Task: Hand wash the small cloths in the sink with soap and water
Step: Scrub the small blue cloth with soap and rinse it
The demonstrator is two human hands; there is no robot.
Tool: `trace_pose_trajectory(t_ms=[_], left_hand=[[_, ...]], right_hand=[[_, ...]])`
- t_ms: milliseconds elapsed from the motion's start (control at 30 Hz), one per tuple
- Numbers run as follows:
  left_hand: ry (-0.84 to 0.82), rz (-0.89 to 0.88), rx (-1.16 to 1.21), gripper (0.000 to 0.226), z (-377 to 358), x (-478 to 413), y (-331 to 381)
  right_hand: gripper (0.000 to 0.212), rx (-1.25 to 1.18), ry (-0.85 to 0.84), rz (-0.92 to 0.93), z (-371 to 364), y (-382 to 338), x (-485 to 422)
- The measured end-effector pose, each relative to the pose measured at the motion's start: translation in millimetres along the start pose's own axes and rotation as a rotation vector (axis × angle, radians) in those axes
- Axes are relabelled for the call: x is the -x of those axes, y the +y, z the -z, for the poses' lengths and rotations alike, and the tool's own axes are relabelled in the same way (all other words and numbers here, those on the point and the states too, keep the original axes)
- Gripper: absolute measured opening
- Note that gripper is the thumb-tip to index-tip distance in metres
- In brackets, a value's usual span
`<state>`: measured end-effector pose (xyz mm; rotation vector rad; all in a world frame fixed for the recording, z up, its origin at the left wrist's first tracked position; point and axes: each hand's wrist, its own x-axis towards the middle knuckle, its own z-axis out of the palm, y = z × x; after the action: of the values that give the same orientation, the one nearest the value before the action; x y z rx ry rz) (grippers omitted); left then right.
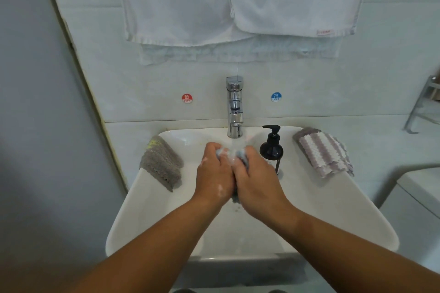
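Note:
Over the middle of the white sink (152,209), my left hand (214,176) and my right hand (256,178) are pressed side by side. Both grip one small blue-grey cloth (241,157), bunched between the fingers, with a tail hanging below the palms. White suds cling to my left hand. The chrome tap (235,107) stands just behind the hands. Whether water runs is unclear. A black soap pump bottle (272,147) stands on the rim, right of my right hand.
A grey cloth stack (162,164) lies on the sink's left rim. A purple-and-white striped cloth stack (325,152) lies on the right rim. White towels (238,2) hang on the wall above the tap. A metal rack (423,104) is at far right.

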<state>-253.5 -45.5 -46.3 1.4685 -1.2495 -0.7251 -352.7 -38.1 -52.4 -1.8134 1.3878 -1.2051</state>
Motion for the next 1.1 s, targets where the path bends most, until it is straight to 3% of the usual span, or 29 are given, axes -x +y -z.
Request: trace_pose_trajectory(t_ms=[100, 233, 367, 433, 533, 633, 767, 867, 967, 1100], left_hand=[[-0.134, 0.021, 0.069, 0.011, -8.5, 13.3, -4.3], [-0.064, -0.061, 0.074, 0.008, -3.7, 8.2, 5.1], [0.039, -0.094, 0.018, 0.008, 4.5, -5.4, 1.4], [-0.011, -0.052, 0.009, 0.009, 1.4, -1.8, -4.1], [-0.125, -0.007, 0.085, 0.012, -6.7, 10.3, -7.5], [-0.068, -0.045, 0.119, 0.011, -4.3, 10.4, 3.2], [0.061, -0.067, 0.055, 0.009, 1.6, -2.2, 5.0], [-0.048, -0.041, 0.071, 0.008, -3.3, 5.1, -4.4], [-0.086, -0.048, 0.098, 0.012, -9.7, 15.0, -3.2], [0.008, -0.072, 0.104, 0.008, -5.2, 8.1, 11.9]], right_hand=[[0.018, 0.031, 0.113, -0.004, 5.1, 2.0, -18.1], [0.019, 0.075, 0.025, -0.09, 1.6, 18.7, -15.5], [0.019, 0.049, -0.022, 0.04, -3.0, 8.7, 3.9], [0.019, 0.035, 0.026, 0.081, 0.5, 0.0, -1.7], [0.021, 0.023, 0.123, -0.015, 6.7, 2.0, -20.7], [0.032, 0.038, 0.029, -0.129, 2.3, 13.0, -18.5], [0.022, -0.04, -0.03, -0.041, -4.7, 8.8, 3.5], [0.017, -0.011, 0.098, 0.064, 1.9, -1.4, -5.6], [0.018, -0.006, 0.139, -0.087, 3.9, 8.0, -26.2], [0.026, -0.006, -0.002, -0.134, -1.8, 15.2, -9.7]])
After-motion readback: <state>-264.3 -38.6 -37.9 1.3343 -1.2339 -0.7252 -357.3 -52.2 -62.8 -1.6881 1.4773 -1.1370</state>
